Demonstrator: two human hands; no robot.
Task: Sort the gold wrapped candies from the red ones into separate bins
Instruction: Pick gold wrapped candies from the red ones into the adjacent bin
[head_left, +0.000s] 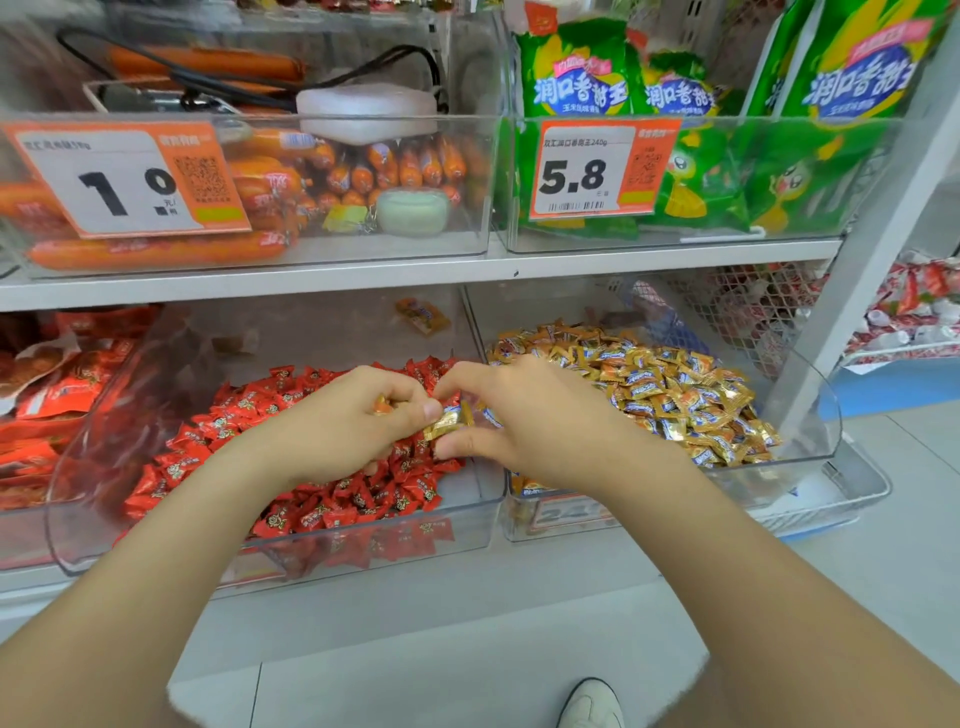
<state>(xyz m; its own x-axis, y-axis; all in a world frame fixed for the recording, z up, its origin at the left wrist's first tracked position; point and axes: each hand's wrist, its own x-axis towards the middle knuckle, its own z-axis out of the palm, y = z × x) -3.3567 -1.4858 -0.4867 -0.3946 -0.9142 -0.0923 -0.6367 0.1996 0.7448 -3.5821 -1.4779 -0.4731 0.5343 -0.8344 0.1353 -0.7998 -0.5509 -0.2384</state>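
Inspecting the item in transfer: one gold candy (444, 423) sits between the two hands. It is above the red candies (332, 499) in the left clear bin (130, 551), close to the wall shared with the right clear bin (815, 415), which holds the gold pile (675, 395).

Left hand (348, 426): fingers curled, thumb pressed on one end of the candy. A second gold scrap shows inside the curl.

Right hand (524, 415): forefinger and thumb bracket the other end. Whether they have closed on it cannot be told.

Handling assessment: the piece is judged very light, with a crinkly foil wrapper that is probably slick over a firm centre. Slipping is therefore a likelier fault than crushing.

Recommended hold: pinch across the body of the candy, not the flared wrapper tail, which may slide free or tear.

Surroundings: a white shelf (363, 275) runs above the bins, carrying orange price tags (597, 171).
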